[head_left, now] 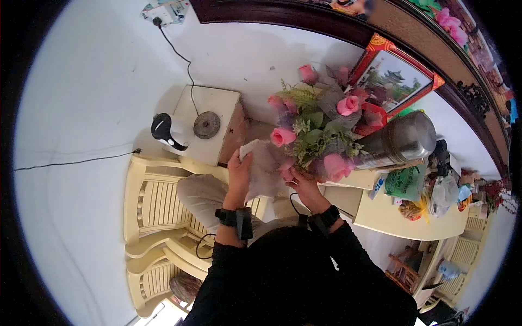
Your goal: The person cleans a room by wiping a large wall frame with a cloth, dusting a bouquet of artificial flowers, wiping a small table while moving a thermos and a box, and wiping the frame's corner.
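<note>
A bouquet of pink roses [348, 105] with green leaves and grey mesh wrapping stands in front of me. My left hand [239, 173] is closed on the edge of a pale grey cloth [262, 163], which hangs to the left of the flowers. At the bouquet's lower edge, my right hand [305, 188] has its fingers bent around a low pink rose bloom [286, 169]. The cloth reaches close to that bloom; whether the right fingers also touch it I cannot tell. Dark bands circle both wrists.
A white cabinet [209, 98] carries a round grey disc [206, 125] and a white-and-black kettle [168, 131]. Right of the bouquet are a large metal cylinder [409, 136], a framed picture [396, 76] and a cluttered cream table [375, 209]. A slatted cream chair [160, 204] stands at left.
</note>
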`<action>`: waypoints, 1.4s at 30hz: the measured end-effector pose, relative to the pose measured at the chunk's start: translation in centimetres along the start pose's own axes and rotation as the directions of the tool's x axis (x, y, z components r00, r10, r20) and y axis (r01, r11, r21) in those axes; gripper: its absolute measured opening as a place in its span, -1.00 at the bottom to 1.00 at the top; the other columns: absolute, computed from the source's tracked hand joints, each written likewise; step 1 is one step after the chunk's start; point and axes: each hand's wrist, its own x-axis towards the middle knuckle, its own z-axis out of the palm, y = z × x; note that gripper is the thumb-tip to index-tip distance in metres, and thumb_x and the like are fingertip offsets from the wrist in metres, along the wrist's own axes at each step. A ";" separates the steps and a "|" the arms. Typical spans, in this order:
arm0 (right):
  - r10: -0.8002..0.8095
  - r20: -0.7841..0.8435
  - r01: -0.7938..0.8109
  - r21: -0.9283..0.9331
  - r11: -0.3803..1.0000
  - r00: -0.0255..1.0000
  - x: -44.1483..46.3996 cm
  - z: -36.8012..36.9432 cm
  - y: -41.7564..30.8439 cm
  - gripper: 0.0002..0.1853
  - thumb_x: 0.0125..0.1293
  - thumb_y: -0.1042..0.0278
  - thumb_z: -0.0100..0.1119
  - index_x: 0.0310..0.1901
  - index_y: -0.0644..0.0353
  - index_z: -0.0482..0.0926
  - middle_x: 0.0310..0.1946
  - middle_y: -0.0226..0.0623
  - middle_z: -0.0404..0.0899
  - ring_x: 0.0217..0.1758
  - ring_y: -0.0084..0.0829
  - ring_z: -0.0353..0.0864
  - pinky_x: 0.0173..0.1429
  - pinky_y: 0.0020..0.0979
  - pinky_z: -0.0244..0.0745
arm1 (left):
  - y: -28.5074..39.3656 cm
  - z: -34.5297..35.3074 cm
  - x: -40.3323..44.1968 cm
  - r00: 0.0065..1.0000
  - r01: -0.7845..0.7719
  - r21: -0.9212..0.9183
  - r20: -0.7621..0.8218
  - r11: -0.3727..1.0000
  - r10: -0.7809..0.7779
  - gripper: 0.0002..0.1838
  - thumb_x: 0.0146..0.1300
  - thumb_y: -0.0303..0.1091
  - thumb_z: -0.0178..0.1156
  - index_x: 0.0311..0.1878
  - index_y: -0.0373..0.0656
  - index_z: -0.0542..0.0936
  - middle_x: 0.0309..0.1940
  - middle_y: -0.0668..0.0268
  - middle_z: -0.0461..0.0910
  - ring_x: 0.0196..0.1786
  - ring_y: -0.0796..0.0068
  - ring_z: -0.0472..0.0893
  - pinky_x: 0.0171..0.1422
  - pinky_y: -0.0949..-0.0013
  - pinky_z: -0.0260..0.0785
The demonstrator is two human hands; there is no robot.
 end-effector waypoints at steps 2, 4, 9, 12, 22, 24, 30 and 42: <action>-0.013 -0.047 0.014 0.021 1.000 0.999 -0.5 0.7 -0.4 -0.77 0.29 0.18 -0.02 -0.08 0.06 0.44 -0.22 -0.48 0.49 -0.15 -0.58 0.42 -0.12 -0.50 0.30 | -0.7 1.5 0.1 0.999 -0.020 0.067 0.037 0.998 0.017 -0.84 0.20 -0.43 0.00 -0.17 -0.21 0.48 -0.34 0.43 0.52 -0.31 0.69 0.43 -0.26 0.55 0.31; -0.005 -0.087 0.009 0.051 0.999 0.996 -0.2 0.8 -0.3 -0.81 0.29 0.20 -0.02 -0.15 0.05 0.46 -0.30 -0.54 0.46 -0.20 -0.59 0.40 -0.14 -0.50 0.30 | -4.0 2.4 0.3 0.996 -0.059 0.157 0.070 0.986 0.048 -0.85 0.18 -0.44 0.01 -0.21 -0.24 0.48 -0.39 0.43 0.52 -0.35 0.68 0.42 -0.28 0.54 0.30; -0.079 -0.045 0.084 0.138 0.987 0.996 0.1 0.7 0.0 -0.84 0.29 0.21 -0.01 -0.31 0.10 0.44 -0.47 -0.53 0.37 -0.34 -0.63 0.36 -0.19 -0.55 0.31 | -3.4 2.4 -1.9 0.972 -0.048 0.176 0.235 0.983 0.005 -0.85 0.17 -0.45 0.01 -0.22 -0.27 0.49 -0.42 0.42 0.52 -0.40 0.67 0.40 -0.31 0.56 0.28; -0.095 0.117 0.080 0.128 0.989 0.988 1.5 -1.1 1.0 -0.76 0.28 0.13 0.00 -0.21 0.12 0.48 -0.39 -0.50 0.47 -0.30 -0.63 0.42 -0.21 -0.53 0.36 | -0.1 1.6 -3.7 0.933 0.198 0.035 0.299 0.980 -0.200 -0.80 0.17 -0.48 0.01 -0.14 -0.26 0.48 -0.34 0.38 0.53 -0.34 0.62 0.47 -0.26 0.54 0.32; 0.152 0.077 -0.161 0.133 0.978 0.985 -2.3 0.8 -0.6 -0.65 0.20 0.02 0.09 -0.17 0.13 0.41 -0.34 -0.40 0.46 -0.35 -0.49 0.49 -0.29 -0.47 0.39 | 3.5 -0.4 -3.8 0.998 0.060 -0.268 0.021 0.962 -0.056 -0.76 0.17 -0.52 -0.01 -0.07 -0.31 0.44 -0.20 0.28 0.51 -0.18 0.49 0.50 -0.06 0.45 0.34; 0.141 0.100 -0.155 0.139 0.978 0.985 -3.0 0.3 0.2 -0.59 0.23 0.05 0.05 -0.01 0.13 0.33 -0.30 -0.35 0.41 -0.37 -0.50 0.48 -0.32 -0.47 0.39 | 3.6 0.0 -3.6 0.998 0.065 -0.314 0.019 0.947 -0.062 -0.74 0.16 -0.53 -0.01 -0.05 -0.31 0.43 -0.19 0.27 0.50 -0.16 0.47 0.50 -0.04 0.43 0.34; 0.252 -0.065 -0.253 -0.004 0.968 0.966 -5.9 -1.2 -1.5 -0.68 0.21 0.18 0.05 -0.10 0.19 0.38 -0.32 -0.32 0.37 -0.40 -0.43 0.46 -0.33 -0.47 0.41 | 4.3 -0.2 -5.1 0.996 0.089 -0.276 0.047 0.957 -0.079 -0.69 0.11 -0.48 0.02 -0.04 -0.29 0.42 -0.15 0.23 0.50 -0.10 0.39 0.50 0.02 0.37 0.33; -0.043 -0.355 0.150 0.283 0.947 0.934 -7.4 -12.0 0.3 -0.73 0.16 0.28 0.03 -0.13 0.19 0.34 -0.28 -0.25 0.39 -0.15 -0.30 0.43 -0.07 -0.21 0.42 | 2.8 -7.2 -4.1 0.920 0.245 -0.593 -0.108 0.767 -0.378 -0.63 0.16 -0.38 -0.01 0.05 -0.25 0.39 0.04 0.17 0.41 0.12 0.22 0.37 0.24 0.15 0.17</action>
